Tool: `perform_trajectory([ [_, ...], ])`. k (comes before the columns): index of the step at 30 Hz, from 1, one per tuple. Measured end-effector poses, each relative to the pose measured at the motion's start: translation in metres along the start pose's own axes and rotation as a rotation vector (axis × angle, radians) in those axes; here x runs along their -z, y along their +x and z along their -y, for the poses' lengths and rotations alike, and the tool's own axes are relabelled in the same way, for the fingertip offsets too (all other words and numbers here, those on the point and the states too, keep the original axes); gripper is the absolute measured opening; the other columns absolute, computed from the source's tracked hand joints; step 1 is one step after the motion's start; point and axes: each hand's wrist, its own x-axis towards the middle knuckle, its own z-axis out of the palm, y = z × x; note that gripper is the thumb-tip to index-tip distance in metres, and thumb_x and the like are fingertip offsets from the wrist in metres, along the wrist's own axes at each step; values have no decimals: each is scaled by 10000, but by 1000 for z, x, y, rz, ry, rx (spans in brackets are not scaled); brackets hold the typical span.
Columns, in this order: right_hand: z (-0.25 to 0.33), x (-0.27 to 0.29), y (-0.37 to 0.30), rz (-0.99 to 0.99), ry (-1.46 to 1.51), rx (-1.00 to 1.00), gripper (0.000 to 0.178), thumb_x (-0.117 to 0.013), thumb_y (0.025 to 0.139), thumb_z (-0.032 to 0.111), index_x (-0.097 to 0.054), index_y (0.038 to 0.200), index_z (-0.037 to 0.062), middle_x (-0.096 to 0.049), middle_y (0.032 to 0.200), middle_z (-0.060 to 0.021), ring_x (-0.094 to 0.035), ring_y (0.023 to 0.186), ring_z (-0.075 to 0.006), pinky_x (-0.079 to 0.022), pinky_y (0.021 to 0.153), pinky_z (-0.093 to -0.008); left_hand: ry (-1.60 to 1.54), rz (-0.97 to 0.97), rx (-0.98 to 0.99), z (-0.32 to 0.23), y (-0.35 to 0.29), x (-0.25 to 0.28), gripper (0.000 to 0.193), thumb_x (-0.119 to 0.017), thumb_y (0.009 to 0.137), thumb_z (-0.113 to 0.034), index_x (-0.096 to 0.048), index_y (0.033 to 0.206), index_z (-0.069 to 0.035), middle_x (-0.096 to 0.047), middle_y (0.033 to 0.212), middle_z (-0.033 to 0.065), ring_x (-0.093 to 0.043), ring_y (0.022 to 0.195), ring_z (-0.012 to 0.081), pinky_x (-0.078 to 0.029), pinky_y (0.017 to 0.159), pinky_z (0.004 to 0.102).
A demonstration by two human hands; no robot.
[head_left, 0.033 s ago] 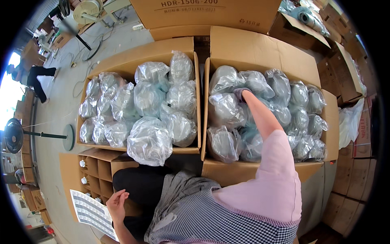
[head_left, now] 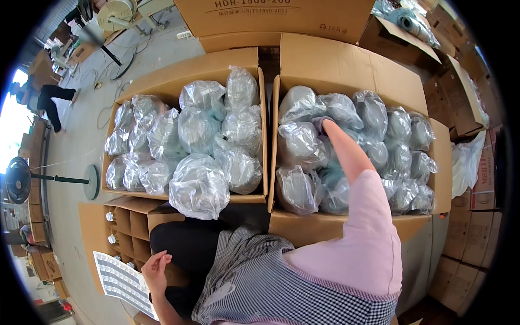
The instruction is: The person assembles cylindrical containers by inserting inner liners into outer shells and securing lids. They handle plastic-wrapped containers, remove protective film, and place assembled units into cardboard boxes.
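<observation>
We find the right hand (head_left: 320, 125), in a dark mauve covering at least to the wrist, down among clear-wrapped pieces in the right carton (head_left: 309, 230), close to the left wall and nearer the far left corner than the near one. Grip: the fingers are hidden among the film, so we cannot tell whether they are spread or pinching.

Just on the near side of that hand, along the left wall, we note a bagged piece (head_left: 301, 145): rounded, pale grey-green, under thin, glossy, crumpled plastic. Another bagged bundle (head_left: 299, 103), similarly round, fills the far left corner. More such forms sit side by side out to the right wall.

The left hand (head_left: 156, 272) is raised near the right edge of a flexible printed sheet (head_left: 120, 283), flat and banded in grey and white. Its fingers are bent with the tips close together; we cannot tell whether they pinch anything.

Behind that sheet we record a divided carton (head_left: 93, 238), corrugated brown board with square cells; round white caps (head_left: 111, 239) show along its left side. In the left carton (head_left: 200, 70), a large wrinkled bag (head_left: 199, 187), nearly spherical, bulges over the near edge.
</observation>
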Motion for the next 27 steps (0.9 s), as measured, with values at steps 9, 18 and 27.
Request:
perform_trajectory([
  [9, 55, 26, -67, -277, 438, -248, 312, -592, 843, 189, -699, 1117, 84, -646, 1191, -147, -634, 1056, -285, -503, 908, -392, 0, 37, -43, 11, -4, -10, 151, -568, 942, 0, -661, 1042, 64, -698, 874, 110, -688, 826, 160, -551, 778, 258],
  [18, 82, 157, -222, -215, 81, -247, 380, -548, 836, 271, -694, 1016, -29, -697, 1036, -181, -668, 1003, -283, -517, 881, -384, 128, -43, -39, 4, -18, 7, 140, -576, 929, 15, -667, 1030, 50, -690, 874, 96, -678, 827, 149, -533, 783, 248],
  [27, 89, 195, -132, -649, -113, -211, 371, -443, 957, 346, -688, 1078, 95, -682, 1130, -113, -642, 1051, -330, -503, 858, -501, 179, -53, -89, 2, -17, -8, 123, -614, 899, 20, -670, 1002, 57, -679, 824, 103, -661, 766, 148, -513, 707, 234],
])
